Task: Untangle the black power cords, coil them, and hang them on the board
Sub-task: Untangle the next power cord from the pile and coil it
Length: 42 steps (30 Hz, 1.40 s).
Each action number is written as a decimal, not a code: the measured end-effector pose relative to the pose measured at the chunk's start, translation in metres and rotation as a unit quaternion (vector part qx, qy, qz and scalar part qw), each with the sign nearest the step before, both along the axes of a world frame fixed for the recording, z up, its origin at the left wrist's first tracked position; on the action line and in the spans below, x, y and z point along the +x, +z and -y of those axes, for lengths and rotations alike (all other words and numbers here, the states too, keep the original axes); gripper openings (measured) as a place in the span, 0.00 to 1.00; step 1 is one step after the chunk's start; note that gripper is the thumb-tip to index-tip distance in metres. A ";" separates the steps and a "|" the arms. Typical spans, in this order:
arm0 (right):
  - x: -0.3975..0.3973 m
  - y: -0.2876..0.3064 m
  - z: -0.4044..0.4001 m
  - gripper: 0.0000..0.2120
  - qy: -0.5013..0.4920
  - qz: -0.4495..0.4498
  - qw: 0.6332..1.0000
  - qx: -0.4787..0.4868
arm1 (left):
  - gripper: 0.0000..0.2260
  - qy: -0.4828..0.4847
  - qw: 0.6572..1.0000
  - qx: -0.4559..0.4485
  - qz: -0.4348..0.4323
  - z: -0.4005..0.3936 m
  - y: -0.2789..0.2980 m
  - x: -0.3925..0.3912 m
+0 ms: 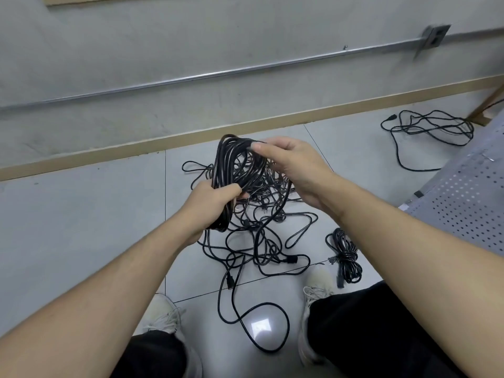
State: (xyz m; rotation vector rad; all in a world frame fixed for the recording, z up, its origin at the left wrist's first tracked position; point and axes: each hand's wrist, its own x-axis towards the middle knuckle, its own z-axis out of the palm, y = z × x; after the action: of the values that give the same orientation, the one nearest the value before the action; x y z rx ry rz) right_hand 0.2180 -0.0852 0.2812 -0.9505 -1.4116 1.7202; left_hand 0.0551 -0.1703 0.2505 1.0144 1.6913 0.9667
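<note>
coil [234,170]: black power cord wound in many loops, held up above the tangle [259,222], roughly upright and tilted a bit.
left hand [211,203]: fingers curled tight round the lower part of the coil, thumb across the strands; full grip.
right hand [291,162]: pinches the top of the coil between thumb and fingertips, other fingers loosely bent; holds nothing else.
tangle: loose black cords heaped on the floor [81,227] directly under the coil, loops spreading out toward the shoes; several plug ends visible in it, one strand runs from the coil down into the heap.
long loop [256,328]: single cord trailing out of the tangle toward the viewer, lying between the two shoes.
bundled cord [345,255]: already wound and wrapped, on the floor just right of the tangle, near the right shoe [316,290]; apart from the heap.
second loose cord [428,132]: on the floor well right of the tangle and beyond it, near the baseboard [136,148].
perforated panel [469,197]: grey, right of the tangle, at the frame edge.
left shoe [163,315]: near side of the tangle, left of the long loop.
wall [136,50]: behind the tangle, metal conduit [218,73] running along it to an outlet box [433,36].
</note>
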 end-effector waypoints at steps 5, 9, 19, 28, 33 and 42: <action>-0.004 -0.009 -0.008 0.03 -0.088 0.040 0.991 0.091 | 0.12 -0.061 0.996 -0.003 0.068 0.001 0.004 0.001; -0.002 -0.007 -0.003 0.06 -0.052 0.022 0.998 0.033 | 0.07 -0.084 0.990 -0.004 0.113 0.005 0.007 0.004; -0.009 -0.014 -0.004 0.23 -0.051 -0.049 0.993 -0.097 | 0.17 -0.090 0.984 0.012 0.151 0.005 0.006 0.007; -0.025 -0.018 -0.008 0.18 -0.130 -0.049 0.987 -0.085 | 0.09 0.029 0.985 -0.030 0.169 -0.001 0.007 0.012; -0.026 -0.016 -0.006 0.15 -0.146 -0.036 0.988 -0.034 | 0.15 0.000 0.986 -0.045 0.162 0.002 0.005 0.010; -0.023 -0.006 -0.007 0.12 -0.126 -0.126 0.978 -0.110 | 0.07 -0.049 0.969 -0.007 0.244 0.005 0.012 0.017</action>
State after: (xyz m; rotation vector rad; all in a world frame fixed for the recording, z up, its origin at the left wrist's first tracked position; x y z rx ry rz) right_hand 0.1955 -0.0778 0.2755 -0.9452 -0.9114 1.7544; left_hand 0.0723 -0.1754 0.2624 0.7633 1.2273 1.0375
